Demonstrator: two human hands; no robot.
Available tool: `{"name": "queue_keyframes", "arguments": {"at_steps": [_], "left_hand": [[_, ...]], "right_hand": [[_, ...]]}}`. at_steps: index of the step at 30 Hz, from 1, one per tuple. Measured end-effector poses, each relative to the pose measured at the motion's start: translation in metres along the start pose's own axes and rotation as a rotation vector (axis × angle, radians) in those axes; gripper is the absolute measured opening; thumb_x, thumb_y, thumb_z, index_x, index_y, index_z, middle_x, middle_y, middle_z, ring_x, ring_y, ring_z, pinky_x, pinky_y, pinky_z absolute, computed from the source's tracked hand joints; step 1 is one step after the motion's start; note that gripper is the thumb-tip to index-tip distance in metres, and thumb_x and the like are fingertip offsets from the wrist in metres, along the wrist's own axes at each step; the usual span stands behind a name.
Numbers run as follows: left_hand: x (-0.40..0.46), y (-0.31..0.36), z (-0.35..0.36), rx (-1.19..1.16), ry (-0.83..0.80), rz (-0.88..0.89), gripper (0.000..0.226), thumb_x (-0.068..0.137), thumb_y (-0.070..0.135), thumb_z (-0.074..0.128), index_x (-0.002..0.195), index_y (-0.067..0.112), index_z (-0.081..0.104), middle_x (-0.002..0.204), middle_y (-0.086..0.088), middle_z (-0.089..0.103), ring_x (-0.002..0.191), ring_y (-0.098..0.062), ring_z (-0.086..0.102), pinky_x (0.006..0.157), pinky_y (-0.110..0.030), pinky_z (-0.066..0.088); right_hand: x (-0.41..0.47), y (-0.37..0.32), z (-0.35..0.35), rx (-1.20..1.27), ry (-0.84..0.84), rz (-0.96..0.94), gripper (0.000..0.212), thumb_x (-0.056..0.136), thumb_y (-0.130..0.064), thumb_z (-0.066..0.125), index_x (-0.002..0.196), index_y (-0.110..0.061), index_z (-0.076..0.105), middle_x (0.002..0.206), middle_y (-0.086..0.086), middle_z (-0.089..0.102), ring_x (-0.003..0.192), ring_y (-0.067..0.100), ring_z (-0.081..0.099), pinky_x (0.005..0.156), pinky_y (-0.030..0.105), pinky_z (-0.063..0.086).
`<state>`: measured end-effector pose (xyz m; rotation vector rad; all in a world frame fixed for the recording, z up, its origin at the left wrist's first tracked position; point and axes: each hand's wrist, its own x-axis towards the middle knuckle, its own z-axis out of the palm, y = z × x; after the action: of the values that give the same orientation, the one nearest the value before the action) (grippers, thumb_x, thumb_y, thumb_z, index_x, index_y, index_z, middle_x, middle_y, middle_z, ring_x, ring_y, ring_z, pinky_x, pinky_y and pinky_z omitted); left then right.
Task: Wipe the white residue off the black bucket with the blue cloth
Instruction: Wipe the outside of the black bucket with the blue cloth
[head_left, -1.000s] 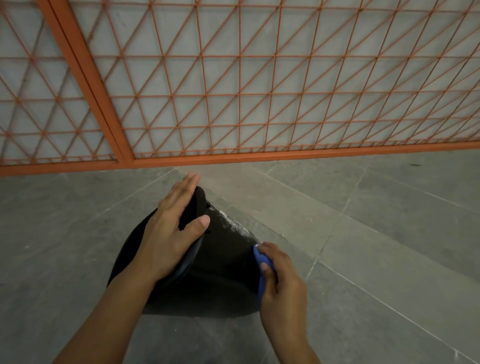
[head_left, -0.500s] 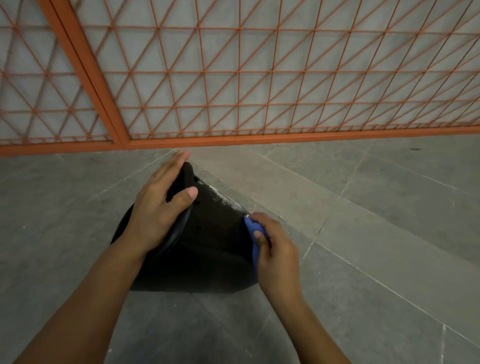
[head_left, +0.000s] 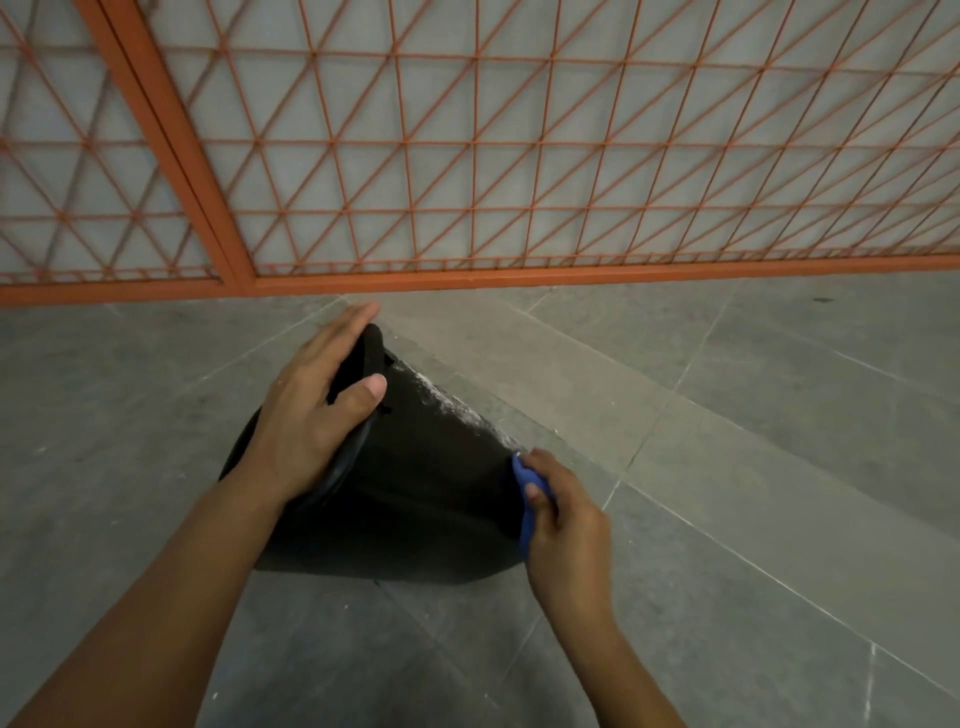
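Observation:
The black bucket (head_left: 415, 493) lies tipped on its side on the grey floor, its mouth toward the left. White residue (head_left: 452, 402) streaks its upper right edge. My left hand (head_left: 317, 410) rests across the rim, fingers over the opening and thumb on the outer wall. My right hand (head_left: 563, 514) grips the folded blue cloth (head_left: 527, 491) and presses it against the bucket's base end on the right. Most of the cloth is hidden inside my fingers.
An orange metal mesh fence (head_left: 467, 156) with a thick bottom rail (head_left: 571, 275) runs across just behind the bucket. Grey tiled floor (head_left: 753, 441) stretches to the right and toward me.
The view has shifted, so bucket and hands sit a little differently in frame. My right hand with the cloth stays at the bucket's base end; my left hand keeps its hold on the rim.

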<state>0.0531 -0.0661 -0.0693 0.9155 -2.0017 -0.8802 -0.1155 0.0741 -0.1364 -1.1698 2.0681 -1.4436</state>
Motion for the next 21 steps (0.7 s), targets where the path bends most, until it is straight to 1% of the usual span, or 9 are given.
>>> {"name": "queue_keyframes", "arguments": {"at_steps": [2, 3, 6, 8, 13, 15, 18, 19, 21], "left_hand": [[-0.002, 0.0, -0.002, -0.007, -0.015, 0.02, 0.067, 0.076, 0.052, 0.045, 0.139, 0.03, 0.037, 0.15, 0.001, 0.037, 0.141, -0.013, 0.029, 0.116, -0.051, 0.022], [-0.001, 0.0, -0.003, -0.015, -0.008, 0.016, 0.067, 0.076, 0.052, 0.045, 0.139, 0.029, 0.038, 0.149, 0.0, 0.038, 0.141, -0.013, 0.029, 0.116, -0.05, 0.022], [0.001, -0.001, -0.002, -0.037, 0.045, -0.022, 0.071, 0.077, 0.052, 0.047, 0.14, 0.02, 0.041, 0.148, -0.002, 0.041, 0.14, -0.016, 0.033, 0.115, -0.051, 0.024], [0.001, -0.001, -0.002, -0.023, 0.057, -0.029, 0.071, 0.077, 0.053, 0.046, 0.14, 0.021, 0.042, 0.147, -0.003, 0.041, 0.139, -0.016, 0.033, 0.114, -0.051, 0.026], [-0.003, 0.001, -0.006, -0.062, 0.045, -0.032, 0.065, 0.074, 0.052, 0.046, 0.134, 0.029, 0.04, 0.147, -0.005, 0.041, 0.139, -0.017, 0.033, 0.116, -0.048, 0.024], [-0.003, 0.001, -0.005, -0.084, 0.066, -0.049, 0.067, 0.073, 0.051, 0.047, 0.135, 0.026, 0.041, 0.147, -0.005, 0.04, 0.14, -0.016, 0.032, 0.117, -0.046, 0.023], [-0.004, 0.002, -0.003, -0.087, 0.085, -0.053, 0.071, 0.074, 0.05, 0.047, 0.137, 0.019, 0.041, 0.148, -0.004, 0.04, 0.139, -0.015, 0.032, 0.117, -0.046, 0.023], [-0.004, 0.002, -0.002, -0.083, 0.071, -0.04, 0.07, 0.075, 0.05, 0.046, 0.138, 0.02, 0.041, 0.148, -0.004, 0.04, 0.14, -0.015, 0.032, 0.116, -0.047, 0.023], [-0.005, 0.0, -0.003, -0.074, 0.039, -0.017, 0.069, 0.076, 0.05, 0.047, 0.138, 0.021, 0.041, 0.148, -0.003, 0.04, 0.14, -0.016, 0.032, 0.116, -0.049, 0.023]], "right_hand": [[-0.006, -0.009, 0.003, 0.031, -0.046, -0.093, 0.029, 0.091, -0.007, 0.052, 0.113, -0.023, 0.063, 0.114, -0.027, 0.051, 0.104, -0.023, 0.045, 0.094, 0.002, 0.035], [-0.002, -0.009, 0.005, 0.024, -0.063, -0.13, 0.028, 0.091, -0.009, 0.052, 0.114, -0.022, 0.063, 0.113, -0.025, 0.051, 0.103, -0.023, 0.044, 0.092, 0.001, 0.034], [0.019, 0.004, 0.004, -0.018, -0.027, -0.048, 0.026, 0.093, -0.01, 0.05, 0.113, -0.02, 0.062, 0.112, -0.014, 0.058, 0.104, -0.002, 0.054, 0.083, 0.0, 0.035], [0.015, 0.009, 0.002, -0.024, 0.013, 0.038, 0.026, 0.093, -0.009, 0.049, 0.112, -0.02, 0.062, 0.111, -0.01, 0.06, 0.106, 0.011, 0.058, 0.082, 0.001, 0.036], [-0.003, -0.012, 0.007, 0.006, -0.056, -0.139, 0.025, 0.092, -0.012, 0.052, 0.112, -0.019, 0.064, 0.115, -0.011, 0.06, 0.109, -0.004, 0.048, 0.094, 0.0, 0.032], [0.014, -0.003, 0.008, -0.034, -0.053, -0.087, 0.024, 0.092, -0.011, 0.05, 0.112, -0.018, 0.063, 0.114, -0.007, 0.062, 0.102, -0.003, 0.051, 0.085, 0.0, 0.035], [0.026, 0.019, 0.003, -0.114, 0.005, 0.103, 0.024, 0.094, -0.011, 0.048, 0.111, -0.019, 0.063, 0.113, 0.001, 0.065, 0.1, 0.015, 0.059, 0.081, 0.015, 0.039], [0.022, 0.021, 0.0, -0.133, 0.015, 0.12, 0.024, 0.094, -0.011, 0.048, 0.111, -0.019, 0.063, 0.112, 0.002, 0.065, 0.098, 0.014, 0.058, 0.081, 0.017, 0.039], [0.008, 0.013, -0.002, -0.12, 0.001, 0.048, 0.025, 0.093, -0.01, 0.05, 0.112, -0.019, 0.063, 0.111, -0.006, 0.063, 0.095, 0.003, 0.052, 0.081, 0.007, 0.037]]}}
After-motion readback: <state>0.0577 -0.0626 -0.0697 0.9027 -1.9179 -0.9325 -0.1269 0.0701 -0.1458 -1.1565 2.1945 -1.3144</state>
